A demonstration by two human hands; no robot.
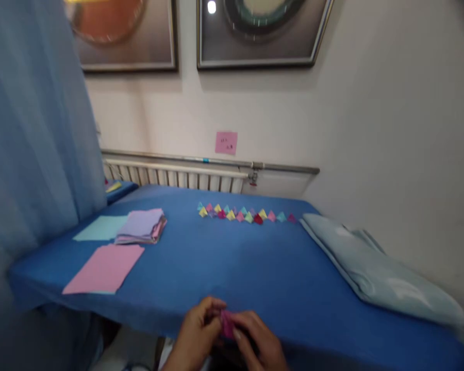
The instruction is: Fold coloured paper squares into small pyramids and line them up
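Note:
At the near edge of the blue-covered table (232, 257), a small magenta folded paper (227, 324) is pinched between both hands. My left hand (199, 330) grips it from the left with thumb and fingers closed. From the right, my right hand (259, 337) holds the same paper, its fingers bent around it. The fingers hide part of the paper, and its exact shape is blurred. Farther back on the table lie two rows of small folded paper pieces (239, 214) in yellow, pink, blue, green and red.
Pink sheets (105, 268), light blue sheets (101, 228) and a stack of lilac and other sheets (139, 225) lie on the left. A folded pale green cloth (379, 268) is at the right. A blue curtain (38, 123) hangs left; a radiator (178, 175) stands behind.

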